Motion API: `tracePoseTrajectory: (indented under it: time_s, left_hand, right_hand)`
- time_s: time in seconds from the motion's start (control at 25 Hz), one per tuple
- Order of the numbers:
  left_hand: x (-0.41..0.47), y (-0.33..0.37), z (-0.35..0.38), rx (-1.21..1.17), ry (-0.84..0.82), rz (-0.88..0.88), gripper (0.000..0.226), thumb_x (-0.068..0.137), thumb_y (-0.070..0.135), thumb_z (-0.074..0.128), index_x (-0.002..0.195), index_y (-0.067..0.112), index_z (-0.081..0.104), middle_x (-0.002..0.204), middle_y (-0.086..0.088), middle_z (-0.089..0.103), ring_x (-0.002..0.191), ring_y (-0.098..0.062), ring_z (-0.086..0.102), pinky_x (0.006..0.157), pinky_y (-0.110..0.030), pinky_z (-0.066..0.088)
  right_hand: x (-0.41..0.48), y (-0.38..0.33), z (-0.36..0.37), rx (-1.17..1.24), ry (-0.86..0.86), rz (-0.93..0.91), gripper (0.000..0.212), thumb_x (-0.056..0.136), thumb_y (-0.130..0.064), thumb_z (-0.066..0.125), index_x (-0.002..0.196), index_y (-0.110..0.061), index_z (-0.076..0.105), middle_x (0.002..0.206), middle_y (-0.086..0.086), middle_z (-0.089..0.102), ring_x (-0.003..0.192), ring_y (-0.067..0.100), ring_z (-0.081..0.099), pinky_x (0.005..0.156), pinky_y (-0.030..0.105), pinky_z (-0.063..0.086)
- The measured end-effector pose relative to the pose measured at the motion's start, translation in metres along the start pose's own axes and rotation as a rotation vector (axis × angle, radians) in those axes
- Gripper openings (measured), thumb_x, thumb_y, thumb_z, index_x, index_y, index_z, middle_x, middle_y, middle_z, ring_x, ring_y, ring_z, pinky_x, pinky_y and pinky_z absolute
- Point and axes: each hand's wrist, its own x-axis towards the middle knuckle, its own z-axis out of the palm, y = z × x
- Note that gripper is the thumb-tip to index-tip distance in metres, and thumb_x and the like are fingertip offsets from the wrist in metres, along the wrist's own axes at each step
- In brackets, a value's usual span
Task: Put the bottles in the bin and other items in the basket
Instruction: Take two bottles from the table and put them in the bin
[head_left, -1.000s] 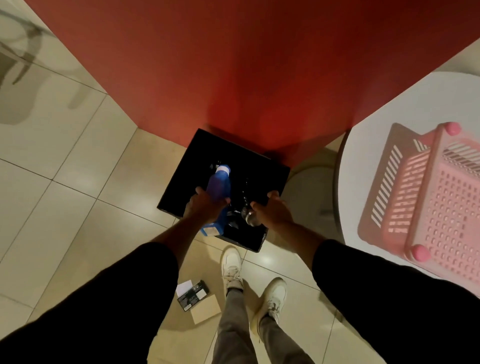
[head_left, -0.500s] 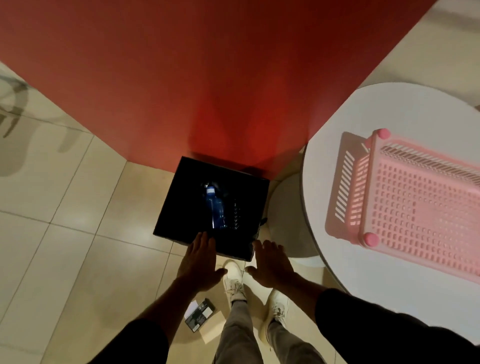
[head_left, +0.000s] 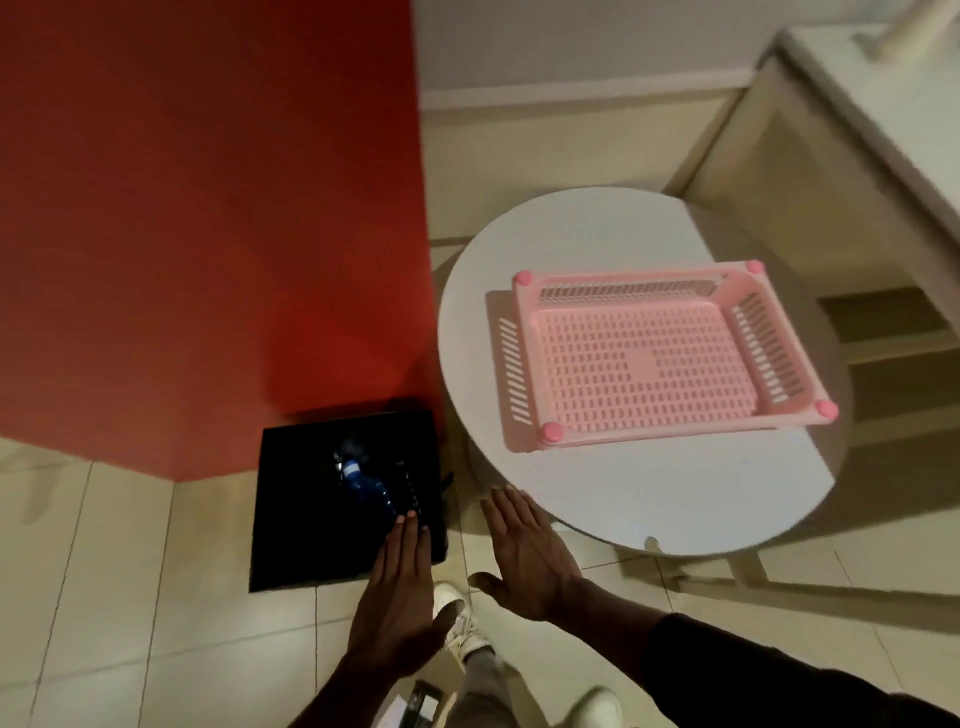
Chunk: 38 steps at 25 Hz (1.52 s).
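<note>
A black square bin (head_left: 296, 525) stands on the tiled floor against the red wall. Inside it lies a blue bottle (head_left: 366, 486) beside a darker bottle that is hard to make out. An empty pink plastic basket (head_left: 649, 358) sits on the round white table (head_left: 649, 499) to the right. My left hand (head_left: 400, 597) is flat and open above the bin's near right corner, holding nothing. My right hand (head_left: 524, 556) is open too, fingers together, between the bin and the table edge.
A small dark box (head_left: 423, 706) and paper lie on the floor by my white shoes (head_left: 460, 623) at the bottom edge. A pale cabinet with shelves (head_left: 883, 332) stands behind the table on the right. Tiled floor stretches to the left.
Both hands let go of the bottles over the bin and pulled back, open. The view has swung right, bringing the whole table and basket into sight.
</note>
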Motion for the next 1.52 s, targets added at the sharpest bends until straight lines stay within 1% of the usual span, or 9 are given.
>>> tracePoseTrajectory:
  time_s: [0.08,0.28,0.44,0.56,0.68,0.84,0.96,1.08,1.52]
  left_hand:
    - [0.003,0.034,-0.014,0.057,0.034,0.069,0.1,0.093,0.071,0.046,0.162,0.001,0.027,0.173,-0.02,0.014,0.161,-0.035,0.017,0.124,-0.046,0.016]
    - [0.004,0.119,-0.022,0.151,0.016,0.286,0.101,0.094,0.069,0.043,0.165,0.004,0.014,0.175,-0.016,-0.003,0.163,-0.031,0.0,0.126,-0.047,0.013]
    - [-0.01,0.22,-0.008,0.21,-0.013,0.429,0.101,0.095,0.071,0.032,0.166,0.005,0.002,0.174,-0.015,-0.017,0.162,-0.028,-0.016,0.131,-0.048,0.007]
    - [-0.021,0.295,0.009,0.197,-0.035,0.5,0.101,0.095,0.072,0.029,0.166,0.008,-0.003,0.173,-0.013,-0.022,0.16,-0.026,-0.023,0.132,-0.047,0.002]
    - [-0.031,0.363,0.04,0.262,-0.055,0.638,0.096,0.098,0.067,0.037,0.165,0.002,0.016,0.174,-0.019,-0.008,0.163,-0.031,-0.01,0.129,-0.049,0.006]
    - [-0.053,0.444,0.065,0.333,-0.135,0.772,0.102,0.096,0.078,0.027,0.167,0.008,0.003,0.173,-0.015,-0.019,0.16,-0.03,-0.021,0.13,-0.048,-0.001]
    - [-0.069,0.508,0.072,0.379,-0.167,0.94,0.103,0.096,0.079,0.028,0.167,0.008,0.003,0.174,-0.013,-0.017,0.16,-0.03,-0.021,0.129,-0.046,-0.01]
    - [-0.074,0.562,0.076,0.456,-0.213,1.091,0.103,0.098,0.078,0.025,0.166,0.004,0.001,0.173,-0.017,-0.018,0.16,-0.031,-0.022,0.132,-0.05,-0.005]
    - [-0.03,0.775,0.117,0.503,-0.271,1.396,0.109,0.095,0.084,0.019,0.165,0.005,-0.008,0.17,-0.016,-0.029,0.157,-0.027,-0.032,0.132,-0.049,-0.007]
  right_hand:
    - [-0.038,0.022,0.0,0.011,0.064,0.055,0.101,0.09,-0.071,0.045,0.158,0.003,0.031,0.164,0.023,0.032,0.154,0.038,0.028,0.126,0.051,0.022]
    - [-0.143,0.08,0.005,0.057,0.129,0.243,0.099,0.098,-0.071,0.037,0.163,-0.001,0.01,0.171,0.017,0.012,0.159,0.035,0.009,0.126,0.046,0.003]
    - [-0.242,0.134,0.019,0.086,0.069,0.401,0.097,0.094,-0.072,0.045,0.154,0.003,0.038,0.16,0.023,0.039,0.149,0.039,0.038,0.117,0.046,0.017]
    - [-0.31,0.164,0.035,0.109,0.1,0.502,0.095,0.092,-0.072,0.048,0.151,0.002,0.044,0.156,0.022,0.046,0.145,0.038,0.045,0.117,0.045,0.018]
    - [-0.386,0.192,0.051,0.146,0.135,0.625,0.097,0.093,-0.073,0.042,0.156,0.001,0.037,0.162,0.022,0.038,0.151,0.038,0.036,0.123,0.045,0.013]
    - [-0.483,0.209,0.069,0.261,0.193,0.827,0.1,0.096,-0.072,0.033,0.164,-0.002,0.01,0.171,0.02,0.009,0.16,0.035,0.007,0.129,0.043,-0.002]
    - [-0.553,0.221,0.084,0.336,0.237,1.002,0.106,0.09,-0.078,0.017,0.164,-0.005,-0.001,0.172,0.017,-0.002,0.16,0.033,-0.002,0.128,0.04,-0.006]
    - [-0.607,0.232,0.095,0.385,0.312,1.169,0.11,0.084,-0.081,0.005,0.164,-0.006,-0.002,0.173,0.016,-0.002,0.16,0.032,-0.001,0.127,0.039,-0.005]
    - [-0.722,0.318,0.079,0.393,0.4,1.499,0.103,0.094,-0.078,0.017,0.164,-0.005,0.004,0.173,0.017,0.005,0.161,0.03,0.004,0.131,0.043,0.003]
